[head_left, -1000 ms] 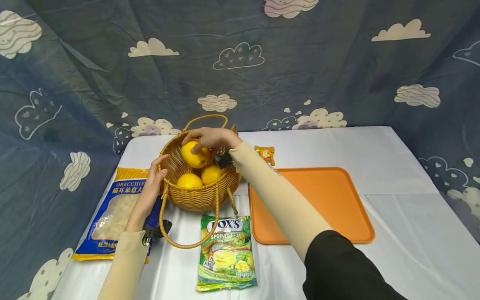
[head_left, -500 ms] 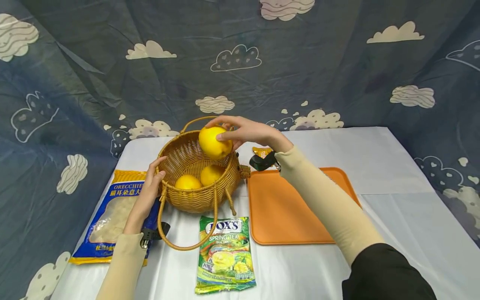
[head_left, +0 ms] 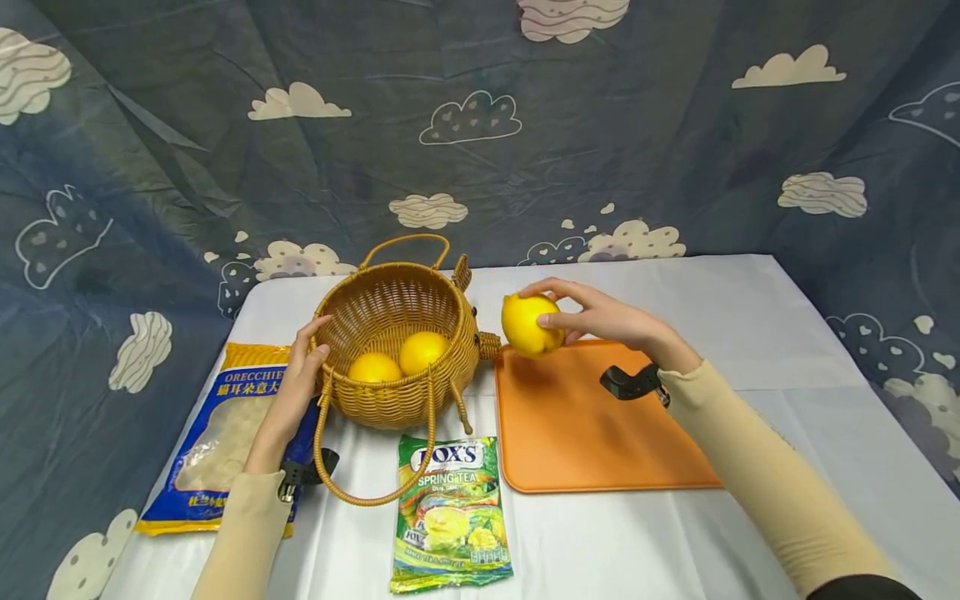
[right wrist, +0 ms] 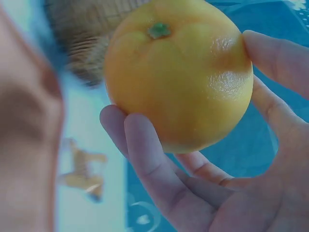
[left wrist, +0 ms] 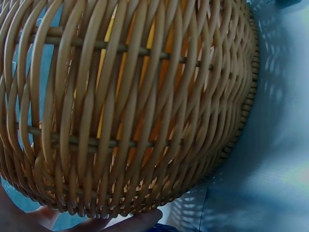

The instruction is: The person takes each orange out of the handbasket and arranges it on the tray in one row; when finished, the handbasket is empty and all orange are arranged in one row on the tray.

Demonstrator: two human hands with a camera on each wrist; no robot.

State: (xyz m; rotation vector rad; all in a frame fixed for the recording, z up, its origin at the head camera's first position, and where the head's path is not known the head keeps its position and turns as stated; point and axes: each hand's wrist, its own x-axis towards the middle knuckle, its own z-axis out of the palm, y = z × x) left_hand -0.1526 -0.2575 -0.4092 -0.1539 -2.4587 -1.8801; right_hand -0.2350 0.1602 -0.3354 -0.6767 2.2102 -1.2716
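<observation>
My right hand (head_left: 600, 321) holds a yellow-orange orange (head_left: 531, 327) between thumb and fingers, above the upper left corner of an orange tray (head_left: 585, 442). In the right wrist view the orange (right wrist: 178, 77) shows a green stem end, with fingertips on both sides. My left hand (head_left: 288, 392) grips the left rim of a bird-shaped wicker basket (head_left: 393, 404). Two more oranges lie in its bottom, one orange (head_left: 375, 367) in front of the other orange (head_left: 424, 351). In the left wrist view, left fingers (left wrist: 135, 222) lie along the edge of the wicker.
A green candy bag (head_left: 453, 517) lies in front of the basket, partly under its drooping front handle (head_left: 367, 502). At the left, a blue and yellow pasta bag (head_left: 217, 442) lies partly behind the left forearm. A small wrapped candy (right wrist: 84, 174) shows in the right wrist view.
My right hand has lifted the orange out of the basket and carried it right, to over the tray's corner. The left hand has stayed at the basket's rim.
</observation>
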